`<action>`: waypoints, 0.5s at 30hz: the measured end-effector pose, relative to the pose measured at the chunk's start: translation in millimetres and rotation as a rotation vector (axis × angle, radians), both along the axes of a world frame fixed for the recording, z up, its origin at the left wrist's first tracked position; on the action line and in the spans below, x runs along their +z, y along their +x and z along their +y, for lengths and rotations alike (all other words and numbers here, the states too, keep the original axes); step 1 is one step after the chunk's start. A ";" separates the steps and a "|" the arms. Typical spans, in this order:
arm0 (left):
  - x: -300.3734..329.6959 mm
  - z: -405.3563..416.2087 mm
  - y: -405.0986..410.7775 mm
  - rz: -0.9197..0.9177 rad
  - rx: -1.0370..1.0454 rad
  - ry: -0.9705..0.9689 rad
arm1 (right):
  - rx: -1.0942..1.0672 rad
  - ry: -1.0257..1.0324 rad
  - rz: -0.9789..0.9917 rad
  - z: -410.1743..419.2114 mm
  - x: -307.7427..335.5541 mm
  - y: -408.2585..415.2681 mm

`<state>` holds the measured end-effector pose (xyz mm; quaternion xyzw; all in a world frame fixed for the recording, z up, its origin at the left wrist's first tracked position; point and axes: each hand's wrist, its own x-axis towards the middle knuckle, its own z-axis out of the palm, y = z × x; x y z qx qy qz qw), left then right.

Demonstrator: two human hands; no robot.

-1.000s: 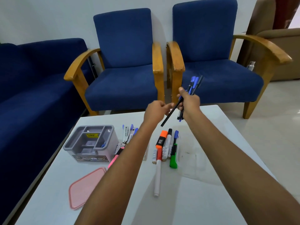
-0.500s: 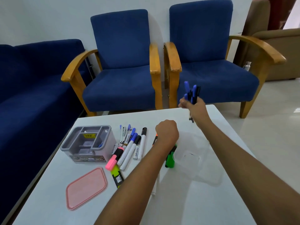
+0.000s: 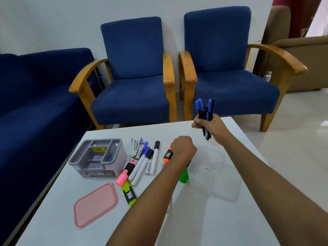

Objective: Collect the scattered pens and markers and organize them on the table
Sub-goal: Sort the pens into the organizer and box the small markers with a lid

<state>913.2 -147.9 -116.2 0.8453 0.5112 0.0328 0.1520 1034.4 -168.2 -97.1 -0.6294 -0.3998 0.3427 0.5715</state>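
Observation:
My right hand is shut on a bundle of blue and black pens, held upright above the far right of the white table. My left hand is a closed fist, knuckles up, resting over a group of markers. An orange highlighter and a green highlighter stick out from under it; whether the fingers grip anything is hidden. To the left lie several white markers and pens, a pink highlighter and a yellow highlighter.
A grey compartment organizer stands at the table's left. A pink lid lies in front of it. A clear plastic container sits under my right forearm. Two blue armchairs and a blue sofa border the table.
My left hand let go of the pen bundle and dropped onto the marker group as a fist. My right hand turned the bundle upright and shifted right. The view tilted, showing more markers.

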 end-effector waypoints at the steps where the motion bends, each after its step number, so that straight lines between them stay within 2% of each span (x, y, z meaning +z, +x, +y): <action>1: 1.3 0.2 -0.7 -0.035 0.019 -0.015 | -0.018 0.031 0.010 -1.8 6.2 -0.1; 3: 8.2 4.3 -3.2 -0.149 0.076 -0.053 | -0.060 0.074 0.016 -2.4 18.4 -2.3; 5: 20.6 10.5 -9.2 -0.358 0.114 -0.104 | -0.081 0.121 0.007 -2.8 32.0 -7.7; 7: 38.0 14.4 -22.7 -0.623 0.115 -0.140 | -0.037 0.182 0.018 -2.2 44.4 -16.8; 9: 57.5 17.5 -39.3 -0.820 0.130 -0.090 | 0.067 0.197 0.040 -2.5 53.8 -31.0; 11: 74.4 21.7 -57.2 -0.925 0.167 -0.044 | 0.173 0.171 0.085 -1.9 60.6 -51.2; 15: 95.6 27.4 -93.0 -1.067 0.234 -0.159 | 0.224 0.096 0.118 3.5 69.5 -84.3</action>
